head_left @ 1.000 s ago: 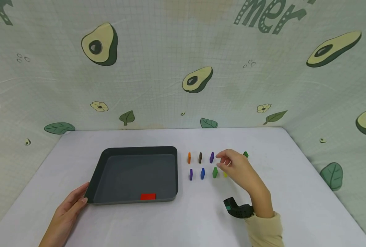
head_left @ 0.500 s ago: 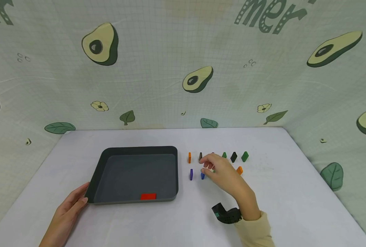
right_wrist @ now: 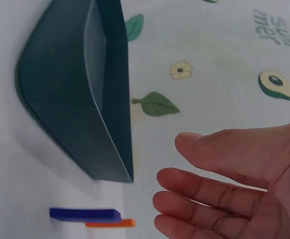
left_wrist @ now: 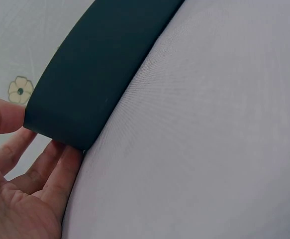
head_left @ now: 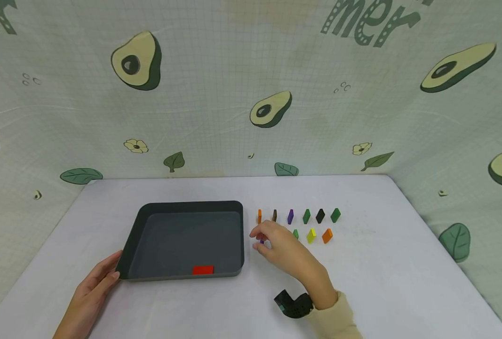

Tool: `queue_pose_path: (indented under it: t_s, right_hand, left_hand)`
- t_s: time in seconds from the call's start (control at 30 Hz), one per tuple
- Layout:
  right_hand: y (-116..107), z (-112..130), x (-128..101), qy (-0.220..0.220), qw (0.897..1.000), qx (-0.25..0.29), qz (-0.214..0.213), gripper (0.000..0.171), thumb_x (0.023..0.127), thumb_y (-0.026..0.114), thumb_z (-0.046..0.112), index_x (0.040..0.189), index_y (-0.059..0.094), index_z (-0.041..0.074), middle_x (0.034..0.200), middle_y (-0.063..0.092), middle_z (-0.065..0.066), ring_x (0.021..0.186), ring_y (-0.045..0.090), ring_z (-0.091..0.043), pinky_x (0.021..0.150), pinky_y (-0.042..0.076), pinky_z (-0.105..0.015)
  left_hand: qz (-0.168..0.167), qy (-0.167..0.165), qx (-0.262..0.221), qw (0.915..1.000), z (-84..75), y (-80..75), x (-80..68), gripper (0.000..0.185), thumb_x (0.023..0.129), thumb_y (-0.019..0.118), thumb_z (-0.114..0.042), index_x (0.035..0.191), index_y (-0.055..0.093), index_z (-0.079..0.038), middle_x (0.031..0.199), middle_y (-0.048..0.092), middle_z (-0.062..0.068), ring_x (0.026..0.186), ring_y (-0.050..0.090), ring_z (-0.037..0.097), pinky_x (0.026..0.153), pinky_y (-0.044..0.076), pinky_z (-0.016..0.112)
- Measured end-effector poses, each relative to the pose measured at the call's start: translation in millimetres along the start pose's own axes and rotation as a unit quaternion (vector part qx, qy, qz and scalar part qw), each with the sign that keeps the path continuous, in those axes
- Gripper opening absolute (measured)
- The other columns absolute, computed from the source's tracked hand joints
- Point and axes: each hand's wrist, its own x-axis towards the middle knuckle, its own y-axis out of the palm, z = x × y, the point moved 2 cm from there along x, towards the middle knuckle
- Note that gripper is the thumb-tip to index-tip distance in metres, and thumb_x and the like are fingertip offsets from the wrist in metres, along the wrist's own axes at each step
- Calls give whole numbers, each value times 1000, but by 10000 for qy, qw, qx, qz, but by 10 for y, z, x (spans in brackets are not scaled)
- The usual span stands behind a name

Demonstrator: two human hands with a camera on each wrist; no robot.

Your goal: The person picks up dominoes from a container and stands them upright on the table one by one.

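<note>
— Leftward went the right hand (head_left: 282,249): half a second before, it had hung over the middle blocks, and now it sat just right of the dark tray (head_left: 137,225), with the green, yellow and orange blocks of the near row uncovered behind it.

— And the left hand (head_left: 93,292)?

— It had not shifted. It lay at the tray's near left corner, fingers straight and relaxed against the outer wall (left_wrist: 85,94), holding nothing. Inside the tray, by the near wall, lay one red block (head_left: 203,270).

— What was the right hand after?

— Its fingers (right_wrist: 204,191) were loosely spread with a gap under the thumb, closed on nothing. The purple block (head_left: 261,240), nearest the tray in the near row, stood right at the fingertips; the wrist view showed it (right_wrist: 85,214) low beside the tray's corner, an orange block (right_wrist: 110,223) just behind it.

— How would she have done that well?

— Probably by pinching the purple block by its two broad faces from above, keeping the fingers narrow so the orange and brown blocks farther from the tray than it stayed upright, while the left hand braced the tray.
</note>
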Motion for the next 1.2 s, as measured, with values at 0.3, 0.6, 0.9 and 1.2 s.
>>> queue_pose_path:
  t_s: [0.3,0.6,0.9,1.2]
  right_hand:
    - [218,76,47,-355,9987,-10,357,18,89,63,12,106,61,8,104,60,-2,97,54,-15,85,50,-29]
    - [416,166,73,-637,9970,-219,389,16,90,61,17,105,62,12,106,58,3,100,53,-10,87,49,-24]
    - [606,217,96,-1145,9927,-279,252,14,90,61,14,105,62,11,105,58,2,100,53,-11,87,48,-21]
    - [775,242,104,-1331,9899,-282,401,20,95,55,19,113,61,12,111,59,3,104,54,-8,90,46,-17]
  left_hand:
    - [24,29,-10,10000,0,2,0,50,100,43,-14,146,27,-9,133,42,-20,115,41,-16,86,37,1]
    - [12,-84,38,10000,13,-8,2,50,100,43,-16,147,26,-11,134,39,-20,116,38,-17,86,36,1]
    - [-14,-151,49,9999,23,-15,0,50,100,43,-17,147,26,-11,134,39,-20,115,39,-17,85,36,1]
    - [42,36,-20,10000,16,-3,-6,49,100,42,-13,147,26,-10,134,41,-19,117,39,-16,87,36,1]
